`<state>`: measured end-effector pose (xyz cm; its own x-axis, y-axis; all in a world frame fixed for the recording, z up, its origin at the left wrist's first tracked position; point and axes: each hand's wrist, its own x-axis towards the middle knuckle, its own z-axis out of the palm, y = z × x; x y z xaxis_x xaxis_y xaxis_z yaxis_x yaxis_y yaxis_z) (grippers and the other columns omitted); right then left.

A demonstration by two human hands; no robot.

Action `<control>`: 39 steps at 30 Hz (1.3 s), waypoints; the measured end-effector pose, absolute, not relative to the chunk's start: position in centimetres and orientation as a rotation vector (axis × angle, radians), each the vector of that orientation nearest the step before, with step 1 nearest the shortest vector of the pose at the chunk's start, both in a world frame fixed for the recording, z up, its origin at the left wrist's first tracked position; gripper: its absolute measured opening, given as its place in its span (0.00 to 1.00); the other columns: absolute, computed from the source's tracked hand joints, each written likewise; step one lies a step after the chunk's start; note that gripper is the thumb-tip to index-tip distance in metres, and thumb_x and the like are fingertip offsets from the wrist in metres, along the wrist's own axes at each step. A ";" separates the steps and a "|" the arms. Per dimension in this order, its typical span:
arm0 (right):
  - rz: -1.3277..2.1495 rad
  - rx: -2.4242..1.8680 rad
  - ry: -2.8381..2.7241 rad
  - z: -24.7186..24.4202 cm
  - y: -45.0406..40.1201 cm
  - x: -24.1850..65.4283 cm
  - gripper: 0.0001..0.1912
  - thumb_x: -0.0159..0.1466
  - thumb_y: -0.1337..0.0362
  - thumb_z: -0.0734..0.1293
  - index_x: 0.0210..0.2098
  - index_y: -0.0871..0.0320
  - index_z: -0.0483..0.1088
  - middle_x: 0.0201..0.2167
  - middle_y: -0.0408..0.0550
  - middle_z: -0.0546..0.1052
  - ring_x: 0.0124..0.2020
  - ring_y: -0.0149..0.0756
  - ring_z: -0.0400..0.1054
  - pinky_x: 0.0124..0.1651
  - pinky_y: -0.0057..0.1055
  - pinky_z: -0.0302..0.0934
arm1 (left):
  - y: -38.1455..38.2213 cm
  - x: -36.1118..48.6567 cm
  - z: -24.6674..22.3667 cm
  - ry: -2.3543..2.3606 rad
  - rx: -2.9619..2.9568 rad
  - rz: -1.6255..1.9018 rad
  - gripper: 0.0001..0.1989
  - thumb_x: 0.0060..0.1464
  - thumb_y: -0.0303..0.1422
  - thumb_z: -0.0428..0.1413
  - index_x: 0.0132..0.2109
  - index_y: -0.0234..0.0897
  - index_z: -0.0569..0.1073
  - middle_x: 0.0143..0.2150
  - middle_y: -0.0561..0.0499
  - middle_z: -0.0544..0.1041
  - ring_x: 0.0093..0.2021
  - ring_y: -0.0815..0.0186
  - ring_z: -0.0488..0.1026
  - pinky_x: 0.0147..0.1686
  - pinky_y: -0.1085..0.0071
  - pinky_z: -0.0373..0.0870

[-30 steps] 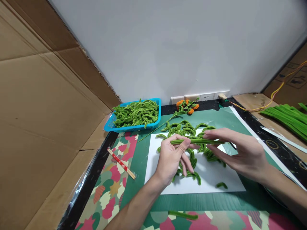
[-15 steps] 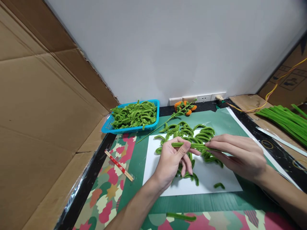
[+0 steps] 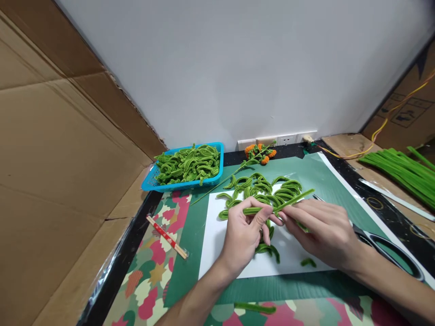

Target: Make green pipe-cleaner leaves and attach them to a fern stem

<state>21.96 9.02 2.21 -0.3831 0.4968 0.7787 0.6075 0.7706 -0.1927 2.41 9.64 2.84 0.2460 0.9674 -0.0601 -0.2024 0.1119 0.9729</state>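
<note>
My left hand (image 3: 244, 233) pinches one end of a green pipe cleaner (image 3: 294, 199) between thumb and forefinger. My right hand (image 3: 322, 230) grips the same pipe cleaner right beside the left fingers, and its free end angles up to the right. Both hands hover over a white sheet (image 3: 217, 244) that carries a pile of bent green pipe-cleaner pieces (image 3: 268, 186).
A blue basket (image 3: 217, 170) full of bent green pieces stands at the back left. A stem with orange flowers (image 3: 260, 154) lies by the wall sockets. Scissors (image 3: 384, 246) lie right of my hands, wrapped chopsticks (image 3: 166, 236) to the left, straight green pipe cleaners (image 3: 401, 170) far right. Cardboard walls the left side.
My right hand slid left along the pipe cleaner until it met the left fingers. The straight piece now bends, its right end tilted upward. The scissors have come into sight.
</note>
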 end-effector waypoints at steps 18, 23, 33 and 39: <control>-0.215 -0.712 -2.397 2.8 9.6 23.9 0.15 0.78 0.76 0.54 0.47 0.66 0.72 0.26 0.45 0.72 0.24 0.36 0.66 0.28 0.34 0.58 | 9.6 1.6 3.2 0.927 1.311 0.872 0.14 0.67 0.42 0.64 0.41 0.35 0.74 0.32 0.51 0.81 0.21 0.75 0.67 0.22 0.78 0.62; -0.196 -0.721 -2.382 3.2 9.4 24.0 0.14 0.78 0.76 0.55 0.48 0.63 0.71 0.26 0.44 0.73 0.23 0.34 0.66 0.27 0.33 0.59 | 9.5 1.4 3.8 0.942 1.417 0.837 0.11 0.69 0.41 0.62 0.44 0.36 0.75 0.37 0.51 0.82 0.24 0.75 0.69 0.25 0.78 0.66; -0.252 -0.760 -2.292 3.5 9.3 24.0 0.11 0.76 0.75 0.61 0.46 0.58 0.73 0.29 0.46 0.78 0.27 0.35 0.72 0.32 0.32 0.61 | 9.7 1.7 3.8 0.907 1.240 0.862 0.13 0.65 0.41 0.65 0.42 0.37 0.73 0.31 0.53 0.81 0.19 0.76 0.68 0.20 0.79 0.61; -0.078 -0.846 -2.218 3.0 8.9 23.6 0.09 0.73 0.74 0.65 0.39 0.57 0.74 0.26 0.44 0.78 0.23 0.31 0.69 0.29 0.31 0.56 | 9.3 1.9 3.4 0.954 1.300 0.810 0.12 0.65 0.41 0.64 0.42 0.37 0.75 0.30 0.54 0.79 0.21 0.75 0.67 0.22 0.78 0.64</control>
<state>23.57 8.93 3.00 -0.5020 0.5496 0.6678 0.5949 0.7799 -0.1947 1.89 9.30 3.43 0.4075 0.9058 -0.1160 0.0321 0.1127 0.9931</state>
